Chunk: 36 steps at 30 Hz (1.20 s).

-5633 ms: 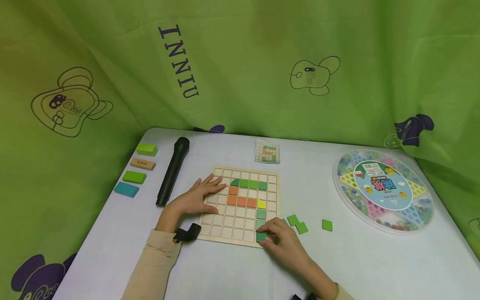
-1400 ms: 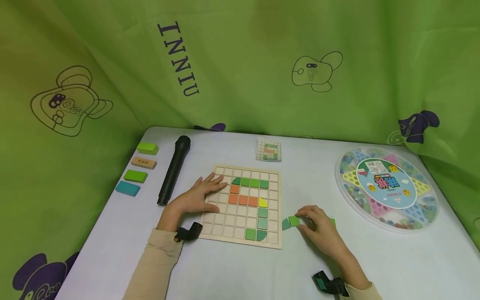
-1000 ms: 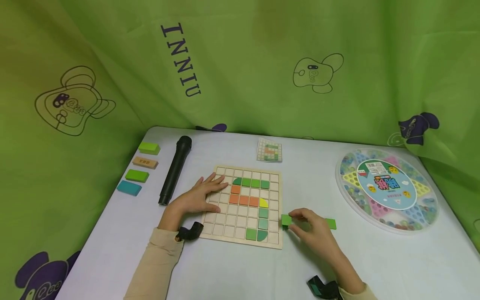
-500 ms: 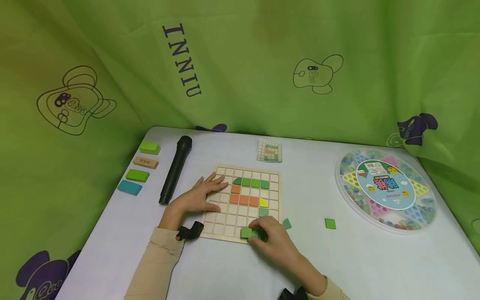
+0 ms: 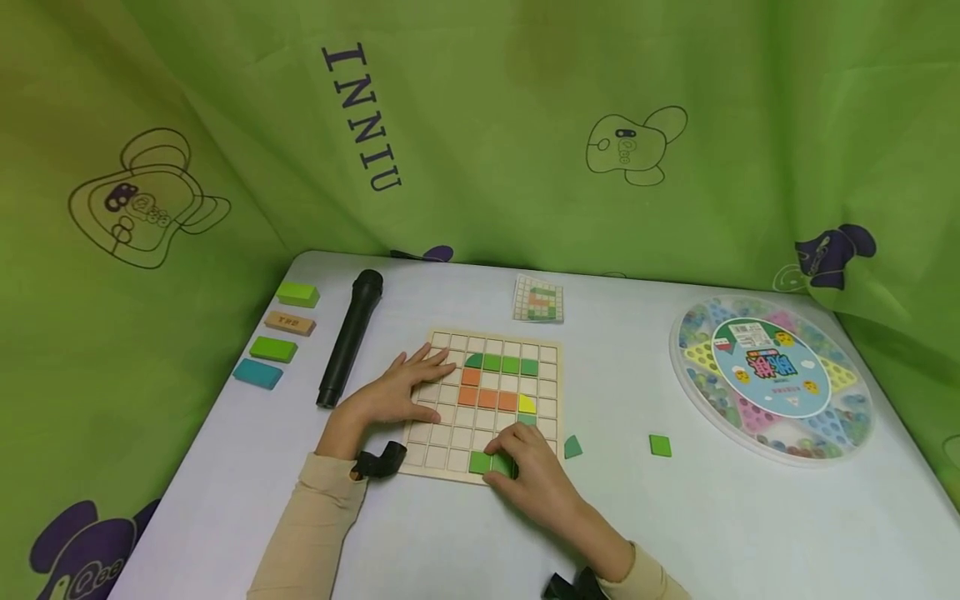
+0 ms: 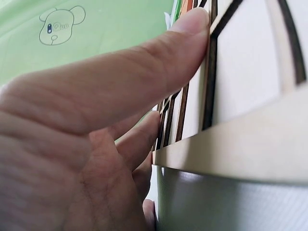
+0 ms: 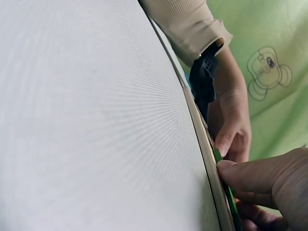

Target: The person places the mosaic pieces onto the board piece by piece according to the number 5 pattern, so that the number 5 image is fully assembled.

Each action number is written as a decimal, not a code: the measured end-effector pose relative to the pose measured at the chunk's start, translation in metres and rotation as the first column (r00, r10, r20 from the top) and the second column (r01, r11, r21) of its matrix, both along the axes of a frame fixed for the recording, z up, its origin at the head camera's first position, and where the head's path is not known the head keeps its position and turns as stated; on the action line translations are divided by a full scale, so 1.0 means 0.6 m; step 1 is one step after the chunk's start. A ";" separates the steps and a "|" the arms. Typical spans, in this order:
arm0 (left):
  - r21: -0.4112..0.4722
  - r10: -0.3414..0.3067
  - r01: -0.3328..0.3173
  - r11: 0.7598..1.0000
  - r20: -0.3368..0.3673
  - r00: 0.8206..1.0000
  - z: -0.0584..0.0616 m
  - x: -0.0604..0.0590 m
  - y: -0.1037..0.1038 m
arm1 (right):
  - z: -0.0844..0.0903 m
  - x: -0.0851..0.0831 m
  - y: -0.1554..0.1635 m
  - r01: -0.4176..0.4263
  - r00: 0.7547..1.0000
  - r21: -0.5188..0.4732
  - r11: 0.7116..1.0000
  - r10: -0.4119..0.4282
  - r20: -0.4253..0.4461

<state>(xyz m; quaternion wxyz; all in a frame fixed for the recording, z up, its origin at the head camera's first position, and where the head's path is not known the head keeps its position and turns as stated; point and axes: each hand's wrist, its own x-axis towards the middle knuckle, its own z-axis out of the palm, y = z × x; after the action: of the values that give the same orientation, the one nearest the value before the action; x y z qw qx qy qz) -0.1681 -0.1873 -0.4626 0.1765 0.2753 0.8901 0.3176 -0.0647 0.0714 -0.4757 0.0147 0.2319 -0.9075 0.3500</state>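
Note:
A wooden grid board [image 5: 450,437] lies mid-table with green, orange and yellow tiles set in it. My left hand [image 5: 408,383] lies flat on the board's left part, fingers spread; in the left wrist view its thumb [image 6: 159,67] presses the board [image 6: 250,144]. My right hand [image 5: 504,457] pinches a light green square tile [image 5: 478,462] at the board's bottom row, beside the green tiles there. In the right wrist view, the thumb [image 7: 260,171] sits on the tile's edge [image 7: 218,156].
Two loose green tiles [image 5: 572,447] [image 5: 660,445] lie right of the board. A pattern card [image 5: 537,300] sits behind it. A black microphone [image 5: 348,337] and several coloured blocks [image 5: 273,349] lie left. A round marble game box [image 5: 772,379] stands at the right.
My right hand picked a green tile from the loose ones at the right and carried it left to the board's bottom row. The left hand stayed put.

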 end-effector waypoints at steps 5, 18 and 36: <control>0.001 -0.004 0.004 1.000 -0.009 1.000 0.000 -0.001 0.000 | 0.002 -0.001 0.003 -0.016 1.000 -0.017 1.000 0.016 0.002; 0.004 -0.003 0.003 1.000 0.001 1.000 -0.005 -0.001 -0.003 | 0.016 -0.001 0.093 0.168 0.986 -0.029 0.985 -0.167 0.008; 0.014 0.007 -0.007 1.000 -0.001 1.000 0.002 0.002 0.002 | -0.009 0.002 0.153 0.284 0.958 0.030 0.958 -0.285 0.020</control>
<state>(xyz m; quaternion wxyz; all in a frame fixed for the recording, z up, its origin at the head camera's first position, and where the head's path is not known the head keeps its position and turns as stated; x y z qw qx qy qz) -0.1671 -0.1864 -0.4614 0.1728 0.2734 0.8889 0.3243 -0.0637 0.1632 -0.4813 0.0507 0.0950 -0.9361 0.3349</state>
